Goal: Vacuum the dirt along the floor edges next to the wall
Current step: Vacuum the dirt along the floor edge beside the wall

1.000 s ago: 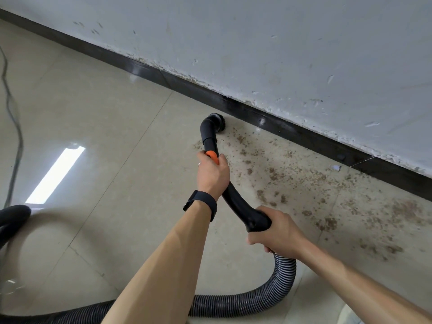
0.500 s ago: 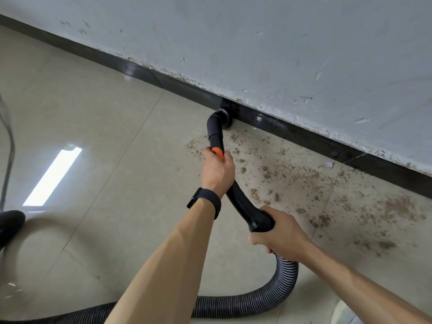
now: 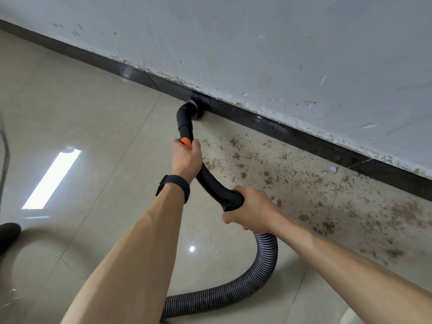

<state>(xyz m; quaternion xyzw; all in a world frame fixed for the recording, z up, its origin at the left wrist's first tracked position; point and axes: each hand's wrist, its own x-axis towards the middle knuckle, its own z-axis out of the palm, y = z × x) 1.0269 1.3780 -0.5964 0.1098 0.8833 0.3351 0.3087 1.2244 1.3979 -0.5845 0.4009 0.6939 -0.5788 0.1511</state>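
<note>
Shiny tan floor [image 3: 98, 127] fills most of the view, and a pale wall [image 3: 280, 43] with a black baseboard [image 3: 292, 134] runs across the far side.

Nearest to the person, the ribbed hose [image 3: 264, 265] loops over the floor and climbs to the right hand [image 3: 252, 212]. That hand is wrapped tight around the back end of the black wand [image 3: 210, 181], where the hose joins it. It looks like this hand bears the weight and pushes.

A bit closer to the baseboard, the left hand [image 3: 185, 157] is closed around the wand just below an orange button [image 3: 185, 141]. A black watch [image 3: 174, 187] sits on that wrist. This hand seems to steer the tip.

Farther on, the nozzle [image 3: 195, 108] bends down and touches the spot where floor and baseboard meet. That is likely so it can suck right along the edge.

Brown dirt [image 3: 304, 183] lies on the floor in front of the baseboard, spreading from the nozzle out to the right. Much is not yet cleaned.
</note>
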